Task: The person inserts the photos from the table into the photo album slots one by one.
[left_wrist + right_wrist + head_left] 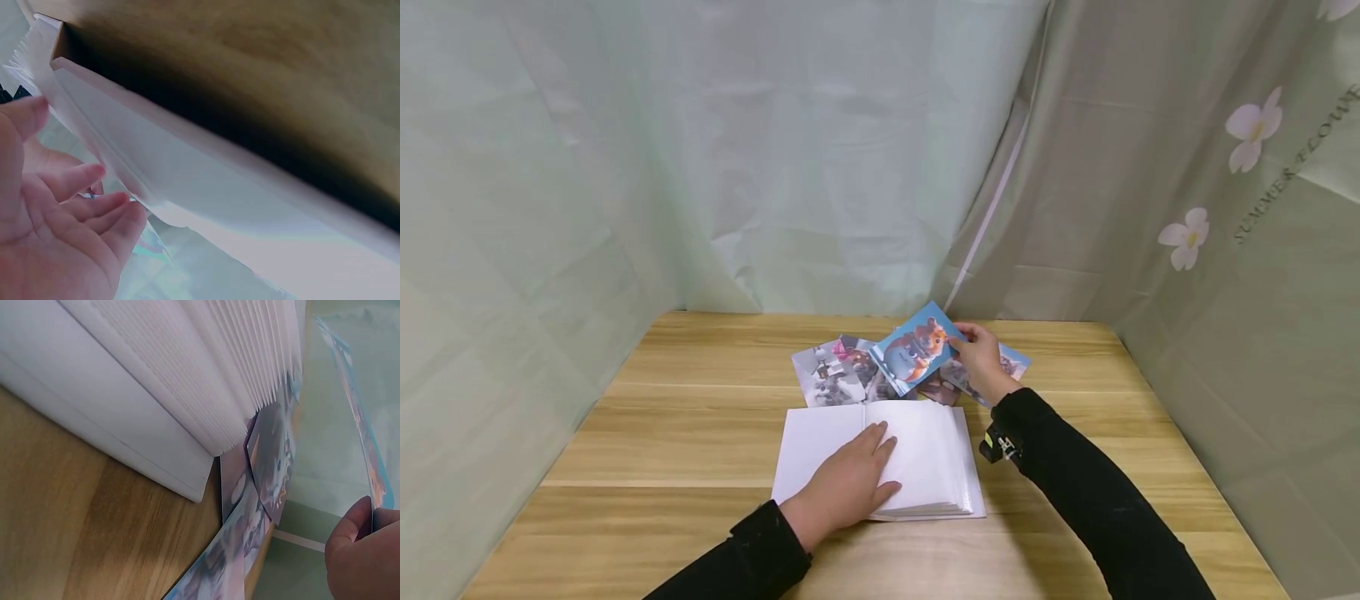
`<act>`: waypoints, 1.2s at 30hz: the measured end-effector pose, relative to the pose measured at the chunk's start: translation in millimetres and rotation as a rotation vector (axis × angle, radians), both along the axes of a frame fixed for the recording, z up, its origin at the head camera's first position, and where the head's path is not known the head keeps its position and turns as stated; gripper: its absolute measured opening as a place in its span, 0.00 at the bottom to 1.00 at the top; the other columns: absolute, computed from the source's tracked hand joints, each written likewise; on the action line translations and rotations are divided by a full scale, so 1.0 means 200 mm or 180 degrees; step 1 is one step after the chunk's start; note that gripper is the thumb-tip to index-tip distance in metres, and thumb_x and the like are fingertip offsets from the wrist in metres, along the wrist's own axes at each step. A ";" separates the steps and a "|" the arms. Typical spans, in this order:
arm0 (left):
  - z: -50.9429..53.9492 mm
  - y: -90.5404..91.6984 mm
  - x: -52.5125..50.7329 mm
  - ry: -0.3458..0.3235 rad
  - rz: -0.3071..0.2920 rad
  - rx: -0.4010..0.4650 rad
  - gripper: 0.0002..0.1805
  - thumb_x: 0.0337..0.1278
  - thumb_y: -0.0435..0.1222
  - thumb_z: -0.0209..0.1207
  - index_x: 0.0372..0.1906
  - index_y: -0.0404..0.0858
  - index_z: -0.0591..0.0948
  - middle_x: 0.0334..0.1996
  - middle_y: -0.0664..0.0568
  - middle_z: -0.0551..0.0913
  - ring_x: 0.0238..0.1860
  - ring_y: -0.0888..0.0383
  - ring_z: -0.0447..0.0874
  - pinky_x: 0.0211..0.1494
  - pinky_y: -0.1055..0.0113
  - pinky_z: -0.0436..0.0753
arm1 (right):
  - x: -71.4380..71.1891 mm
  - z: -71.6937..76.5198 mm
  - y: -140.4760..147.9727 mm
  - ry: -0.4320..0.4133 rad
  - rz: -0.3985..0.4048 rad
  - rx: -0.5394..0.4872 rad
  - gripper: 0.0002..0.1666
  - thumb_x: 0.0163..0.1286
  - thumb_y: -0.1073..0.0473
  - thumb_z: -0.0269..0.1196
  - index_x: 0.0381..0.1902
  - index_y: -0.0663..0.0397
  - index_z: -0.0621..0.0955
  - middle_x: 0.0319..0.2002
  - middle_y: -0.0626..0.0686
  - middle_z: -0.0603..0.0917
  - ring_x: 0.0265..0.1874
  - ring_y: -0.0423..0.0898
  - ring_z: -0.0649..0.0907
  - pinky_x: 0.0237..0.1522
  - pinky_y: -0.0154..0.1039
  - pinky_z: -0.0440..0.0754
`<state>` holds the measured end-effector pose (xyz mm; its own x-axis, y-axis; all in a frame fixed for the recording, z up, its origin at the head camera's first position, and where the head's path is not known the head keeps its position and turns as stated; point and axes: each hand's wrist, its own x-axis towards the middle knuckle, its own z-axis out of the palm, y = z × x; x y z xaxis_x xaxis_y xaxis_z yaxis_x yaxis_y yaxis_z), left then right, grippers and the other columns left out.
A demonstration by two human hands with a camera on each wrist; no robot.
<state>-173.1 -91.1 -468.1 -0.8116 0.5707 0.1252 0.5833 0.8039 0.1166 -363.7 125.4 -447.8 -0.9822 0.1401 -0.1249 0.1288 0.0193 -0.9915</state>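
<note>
An open photo album (917,442) with white pages lies on the wooden table. My left hand (848,479) rests on it near the spine, fingers spread, and its palm side shows in the left wrist view. Beyond the album, my right hand (983,362) pinches a blue picture card (917,346) with a cartoon animal on it by its right edge. In the right wrist view that card (362,419) is raised above the other cards and seen nearly edge-on. Several loose picture cards (823,375) lie overlapping behind the album, partly hidden by the raised card.
A wooden table (677,442) extends to both sides of the album. Pale curtains (835,167) hang along its back and sides, with printed flowers on the right one. A small dark device (997,444) sits at the right wrist.
</note>
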 end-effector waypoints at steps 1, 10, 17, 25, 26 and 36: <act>0.00 0.00 0.00 -0.0032 -0.0014 -0.0001 0.37 0.58 0.55 0.50 0.61 0.31 0.67 0.63 0.36 0.60 0.64 0.46 0.55 0.62 0.58 0.59 | 0.00 0.00 0.00 0.0003 0.0001 -0.0008 0.13 0.64 0.67 0.58 0.46 0.54 0.77 0.42 0.57 0.74 0.38 0.51 0.77 0.44 0.50 0.74; 0.01 0.01 0.00 -0.0106 -0.0048 -0.0090 0.39 0.57 0.58 0.49 0.62 0.30 0.67 0.63 0.37 0.60 0.64 0.46 0.54 0.61 0.59 0.59 | 0.01 0.00 0.00 0.0060 0.0065 -0.0120 0.13 0.64 0.68 0.57 0.47 0.57 0.76 0.43 0.60 0.72 0.40 0.53 0.77 0.46 0.50 0.74; 0.00 0.01 0.00 -0.0077 -0.0042 -0.0079 0.38 0.57 0.57 0.50 0.63 0.33 0.66 0.62 0.38 0.62 0.63 0.47 0.57 0.61 0.60 0.61 | 0.02 0.00 -0.01 0.0071 0.0080 -0.0111 0.14 0.64 0.68 0.57 0.48 0.57 0.76 0.42 0.60 0.72 0.40 0.53 0.77 0.47 0.51 0.73; -0.02 0.01 -0.01 0.0018 -0.0037 -0.0068 0.36 0.57 0.55 0.52 0.62 0.33 0.66 0.60 0.39 0.65 0.61 0.49 0.61 0.59 0.60 0.64 | 0.02 0.00 -0.01 0.0074 0.0080 -0.0107 0.14 0.65 0.69 0.56 0.48 0.58 0.76 0.43 0.61 0.72 0.41 0.54 0.76 0.46 0.50 0.74; -0.01 0.01 -0.01 0.0030 -0.0036 -0.0065 0.36 0.57 0.54 0.53 0.62 0.33 0.66 0.59 0.39 0.65 0.60 0.49 0.62 0.58 0.60 0.65 | 0.02 0.00 -0.01 0.0066 0.0075 -0.0120 0.14 0.64 0.69 0.56 0.48 0.58 0.76 0.43 0.61 0.72 0.41 0.54 0.76 0.46 0.49 0.74; 0.00 0.02 -0.01 0.0078 -0.0037 -0.0050 0.35 0.56 0.52 0.55 0.61 0.33 0.67 0.56 0.40 0.68 0.57 0.49 0.65 0.57 0.60 0.67 | 0.02 -0.01 -0.01 0.0094 0.0068 -0.0120 0.14 0.64 0.69 0.57 0.48 0.59 0.76 0.43 0.61 0.72 0.41 0.54 0.76 0.46 0.49 0.75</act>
